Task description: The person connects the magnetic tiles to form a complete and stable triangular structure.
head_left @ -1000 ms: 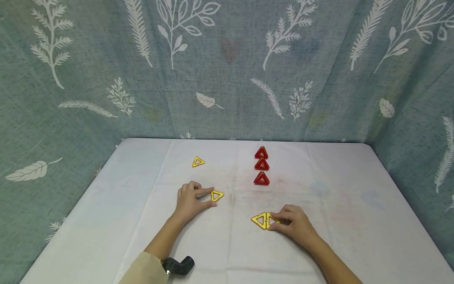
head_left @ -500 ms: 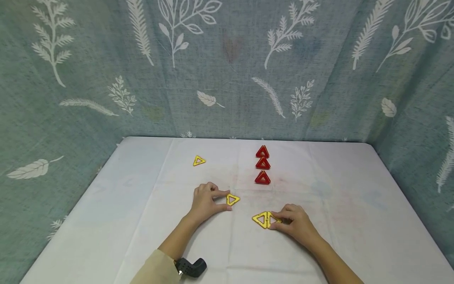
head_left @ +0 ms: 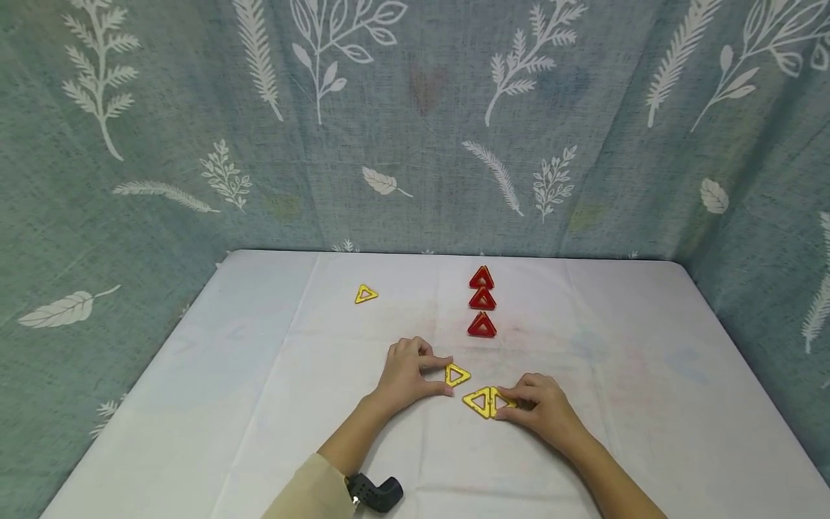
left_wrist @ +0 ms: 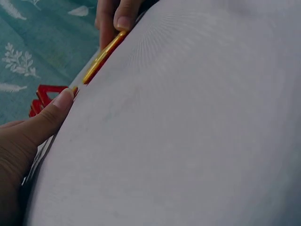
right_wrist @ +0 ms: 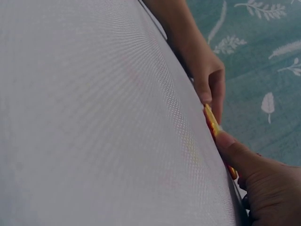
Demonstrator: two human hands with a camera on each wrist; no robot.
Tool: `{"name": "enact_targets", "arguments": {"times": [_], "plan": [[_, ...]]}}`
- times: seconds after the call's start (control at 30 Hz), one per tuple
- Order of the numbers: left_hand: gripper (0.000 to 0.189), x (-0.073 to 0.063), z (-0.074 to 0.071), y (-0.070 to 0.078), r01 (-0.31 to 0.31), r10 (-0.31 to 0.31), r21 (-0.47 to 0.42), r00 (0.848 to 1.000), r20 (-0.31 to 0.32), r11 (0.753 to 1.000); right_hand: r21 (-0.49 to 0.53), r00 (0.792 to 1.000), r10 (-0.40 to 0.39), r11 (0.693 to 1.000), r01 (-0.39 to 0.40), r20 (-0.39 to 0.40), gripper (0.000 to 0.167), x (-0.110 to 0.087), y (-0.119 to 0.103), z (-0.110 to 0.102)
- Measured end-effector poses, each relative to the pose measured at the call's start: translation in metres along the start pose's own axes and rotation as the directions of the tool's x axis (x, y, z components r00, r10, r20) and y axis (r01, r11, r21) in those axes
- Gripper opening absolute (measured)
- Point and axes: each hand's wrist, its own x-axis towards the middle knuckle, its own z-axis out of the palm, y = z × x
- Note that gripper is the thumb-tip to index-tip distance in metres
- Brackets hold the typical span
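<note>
My left hand pinches a yellow triangular magnetic tile between thumb and index finger, its tip pointing right. Just right and nearer to me lie two joined yellow triangular tiles, edge to edge like a diamond. The right-hand one of the pair is pinched by my right hand. A small gap separates the left hand's tile from the pair. In the left wrist view the joined tiles appear edge-on, red along the underside. The right wrist view shows my right thumb on the yellow tile's edge.
Several red triangular tiles stand in a row of three groups farther back on the white-covered table. One loose yellow triangular tile lies at the back left. A patterned green curtain encloses the table's back and sides.
My left hand has slid right and slightly nearer to me with its yellow tile, closing toward the joined pair. My right hand stays in place on the pair.
</note>
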Motion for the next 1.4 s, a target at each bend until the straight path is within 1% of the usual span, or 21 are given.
{"name": "enact_targets", "arguments": {"times": [0.2,0.3,0.5,0.67,0.77,0.87,0.97,1.1,1.3,1.4], "plan": [[0.054,0.004,0.005,0.006,-0.076,0.076,0.025,0.997,0.004,0.997,0.009,0.999,-0.048,0.999,0.048,-0.015,0.035,0.0,0.002,0.001],[0.055,0.006,0.006,0.006,-0.117,0.117,0.035,0.993,0.01,0.993,-0.003,0.999,-0.047,0.999,0.047,-0.016,0.035,0.0,0.002,0.0],[0.056,0.011,0.007,0.008,-0.147,0.145,0.044,0.988,0.045,0.988,-0.015,0.999,-0.051,0.999,0.051,-0.017,0.035,0.0,0.002,-0.002],[0.057,0.016,0.009,0.01,-0.182,0.18,0.029,0.981,0.068,0.983,-0.018,0.998,-0.065,0.998,0.065,-0.017,0.034,0.001,0.003,-0.002],[0.057,0.015,0.01,0.01,-0.18,0.178,0.023,0.98,0.087,0.983,-0.014,0.997,-0.074,0.997,0.074,-0.013,0.034,0.001,0.004,-0.001],[0.057,0.015,0.011,0.01,-0.179,0.177,0.014,0.98,0.089,0.984,-0.014,0.997,-0.08,0.997,0.08,-0.018,0.034,0.001,0.004,0.0],[0.05,0.015,0.011,0.01,-0.18,0.179,0.0,0.981,0.079,0.984,-0.014,0.995,-0.091,0.996,0.091,-0.031,0.034,0.002,0.005,0.0],[0.042,0.015,0.013,0.009,-0.164,0.164,-0.011,0.984,0.072,0.986,-0.017,0.994,-0.105,0.994,0.105,-0.033,0.035,0.002,0.005,0.0],[0.043,0.014,0.013,0.009,-0.171,0.172,-0.033,0.984,0.052,0.985,-0.019,0.995,-0.091,0.996,0.09,-0.039,0.035,0.0,0.005,0.0],[0.046,0.011,0.01,0.004,-0.146,0.148,-0.049,0.989,0.03,0.988,-0.003,0.996,-0.088,0.996,0.088,-0.032,0.035,0.001,0.004,0.002]]}}
